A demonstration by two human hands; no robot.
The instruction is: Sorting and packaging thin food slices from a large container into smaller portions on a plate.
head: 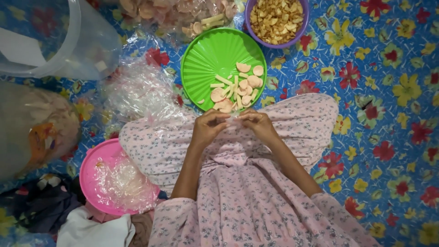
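Over lap — left hand (208, 128), right hand (259, 124) both pinching small clear plastic bag (234, 118); green plate (206, 59) of crackers just beyond.

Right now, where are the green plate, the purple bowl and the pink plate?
green plate (206, 57), head view, bare ribbed inside.
purple bowl (250, 28), head view, left rim.
pink plate (91, 171), head view, bare left part.

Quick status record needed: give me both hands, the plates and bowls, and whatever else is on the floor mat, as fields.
left hand: fingertips pinching a small clear plastic piece over the lap, meeting the other hand
right hand: pinching the same clear plastic piece
green plate: just beyond the hands, pale cracker pieces piled on its near right side
purple bowl: behind the plate, full of golden chips
pink plate: by the left knee, crumpled clear plastic on it
floor mat: blue, floral
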